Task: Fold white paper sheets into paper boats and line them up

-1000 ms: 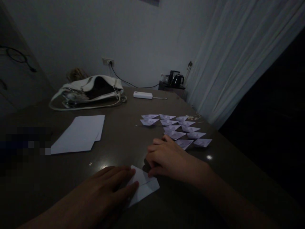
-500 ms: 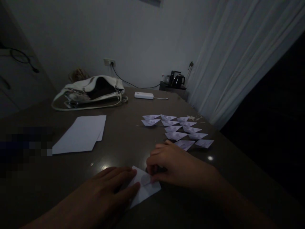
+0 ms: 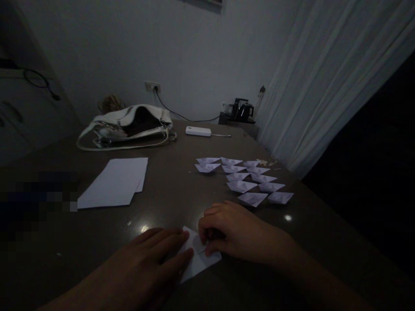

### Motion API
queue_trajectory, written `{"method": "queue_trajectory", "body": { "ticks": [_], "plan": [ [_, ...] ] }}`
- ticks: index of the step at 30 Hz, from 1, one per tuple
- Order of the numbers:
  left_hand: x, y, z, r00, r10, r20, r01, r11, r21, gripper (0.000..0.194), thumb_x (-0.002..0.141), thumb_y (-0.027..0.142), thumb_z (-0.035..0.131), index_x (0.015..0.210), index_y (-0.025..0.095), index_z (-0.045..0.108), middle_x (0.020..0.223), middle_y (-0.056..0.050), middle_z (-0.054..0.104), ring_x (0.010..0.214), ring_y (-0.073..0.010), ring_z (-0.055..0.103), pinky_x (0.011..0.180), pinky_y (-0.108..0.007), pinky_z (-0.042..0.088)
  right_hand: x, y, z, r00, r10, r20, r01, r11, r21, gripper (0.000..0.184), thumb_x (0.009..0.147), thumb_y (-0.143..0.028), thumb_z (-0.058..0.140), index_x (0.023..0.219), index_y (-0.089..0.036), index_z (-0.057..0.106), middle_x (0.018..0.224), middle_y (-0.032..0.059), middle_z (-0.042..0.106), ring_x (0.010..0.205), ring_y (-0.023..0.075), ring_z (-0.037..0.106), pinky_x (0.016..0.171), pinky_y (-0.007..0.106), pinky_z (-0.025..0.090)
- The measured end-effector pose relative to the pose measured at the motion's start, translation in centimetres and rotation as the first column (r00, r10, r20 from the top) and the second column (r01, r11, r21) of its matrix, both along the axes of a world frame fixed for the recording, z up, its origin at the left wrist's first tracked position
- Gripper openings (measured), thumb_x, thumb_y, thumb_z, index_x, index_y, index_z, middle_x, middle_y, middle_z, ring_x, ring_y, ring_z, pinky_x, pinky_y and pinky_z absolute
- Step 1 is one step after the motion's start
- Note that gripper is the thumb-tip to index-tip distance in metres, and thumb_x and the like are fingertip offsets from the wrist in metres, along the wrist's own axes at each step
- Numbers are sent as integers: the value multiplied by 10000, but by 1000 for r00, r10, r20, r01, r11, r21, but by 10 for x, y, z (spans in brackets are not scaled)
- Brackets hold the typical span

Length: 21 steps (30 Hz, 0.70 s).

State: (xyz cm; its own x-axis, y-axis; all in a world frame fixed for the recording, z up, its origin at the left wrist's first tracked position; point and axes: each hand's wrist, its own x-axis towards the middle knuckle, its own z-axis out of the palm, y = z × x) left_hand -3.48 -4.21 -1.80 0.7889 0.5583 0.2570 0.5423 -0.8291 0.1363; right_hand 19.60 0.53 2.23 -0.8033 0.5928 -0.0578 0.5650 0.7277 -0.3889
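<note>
A partly folded white paper (image 3: 199, 259) lies on the dark table (image 3: 168, 194) close to me. My left hand (image 3: 152, 259) rests flat on the paper's left side, fingers stretched out and pressing it down. My right hand (image 3: 231, 231) sits on the paper's upper right part with fingers curled, pinching at a fold. Beyond the right hand, several folded paper boats (image 3: 243, 179) lie in rows.
A stack of white sheets (image 3: 115, 181) lies to the left. A white handbag (image 3: 128, 127) and a white power bank (image 3: 198, 131) with a cable sit at the far side. A kettle (image 3: 240, 110) stands by the wall. A curtain (image 3: 324, 86) hangs at right.
My right hand has drawn back toward me along the paper, its fingers curling tighter onto the fold. The left hand stays pressed on the paper.
</note>
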Motion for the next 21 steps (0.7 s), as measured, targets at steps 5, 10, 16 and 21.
{"method": "queue_trajectory", "body": {
  "ticks": [5,10,16,21],
  "plan": [
    [4,-2,7,1000,10,-4,-10,1000,29,389,841,297,543,1230,284,544,1190,-23,637,1023,-213,617,856,-311,505,-2,0,0,998,48,-46,-48,999,0,142,796,-304,664,849,-173,669,854,19,654,873,150,553,775,252,374],
    [5,-1,8,999,10,-44,-6,996,95,380,831,300,556,1208,255,560,1175,-38,649,1014,-222,624,867,-336,499,-3,-10,2,1000,20,21,-21,999,42,88,808,-147,614,819,-190,691,827,17,666,852,148,567,797,264,377],
    [6,-1,7,998,31,-63,-22,989,145,381,827,382,575,1164,205,580,1150,-53,667,971,-222,648,843,-328,518,-10,-30,10,979,-14,203,-10,993,115,194,807,-360,633,829,-173,683,790,57,672,757,198,605,817,353,393],
    [5,0,4,999,26,30,-30,990,139,331,828,267,559,1155,215,569,1134,-41,670,973,-190,638,858,-284,508,-14,-32,9,969,20,247,-61,985,159,195,798,-327,655,925,-179,668,858,59,683,809,217,622,869,382,378]
  ]
}}
